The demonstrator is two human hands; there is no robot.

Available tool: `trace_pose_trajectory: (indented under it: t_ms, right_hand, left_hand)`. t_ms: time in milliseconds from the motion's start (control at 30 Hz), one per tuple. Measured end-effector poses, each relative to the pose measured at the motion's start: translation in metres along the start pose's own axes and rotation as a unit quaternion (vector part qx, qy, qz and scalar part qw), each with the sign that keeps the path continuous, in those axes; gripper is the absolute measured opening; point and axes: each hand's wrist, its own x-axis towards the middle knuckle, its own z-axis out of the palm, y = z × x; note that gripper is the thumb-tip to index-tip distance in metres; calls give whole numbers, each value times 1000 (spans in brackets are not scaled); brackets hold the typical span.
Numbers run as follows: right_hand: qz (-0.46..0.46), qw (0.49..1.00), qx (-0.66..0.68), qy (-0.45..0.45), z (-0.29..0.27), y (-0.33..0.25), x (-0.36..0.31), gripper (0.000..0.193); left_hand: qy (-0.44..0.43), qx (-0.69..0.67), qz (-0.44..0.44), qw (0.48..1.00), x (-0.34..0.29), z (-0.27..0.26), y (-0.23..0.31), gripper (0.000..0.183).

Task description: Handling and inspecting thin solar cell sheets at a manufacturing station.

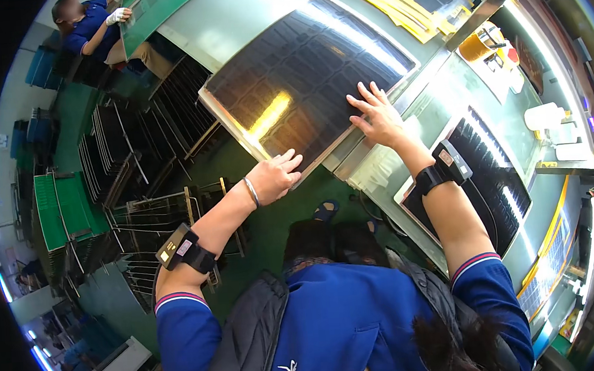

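Observation:
A large dark, glossy solar panel [289,69] with a pale edge lies on the workbench in front of me, its left end reaching past the bench side. My left hand [277,176] is closed around the panel's near left corner, fingertips on the top face and the thumb side hidden from view. Farther right, my right hand [379,116] rests with spread fingers on the panel's top near its front edge. A bright yellow reflection shows on the glass above my left hand.
Another dark panel [496,171] lies on the bench to the right. Yellow strips [384,7] and a yellow container [481,43] stand beyond. Wire racks [118,139] and a green rack [64,208] fill the left floor. A co-worker [97,30] holds a green board [154,16] at the far left.

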Motion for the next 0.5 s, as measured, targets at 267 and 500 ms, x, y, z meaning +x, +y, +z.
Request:
trace_pose_trajectory:
  t_ms: [267,500]
  right_hand:
    - [-3,1000,-23,-11,2,0,3,49]
    - [-15,1000,-4,2,2,0,3,50]
  left_hand:
    - [-26,46,111,992,9,-5,-4,37]
    - [108,66,139,982,-10,24,-9,43]
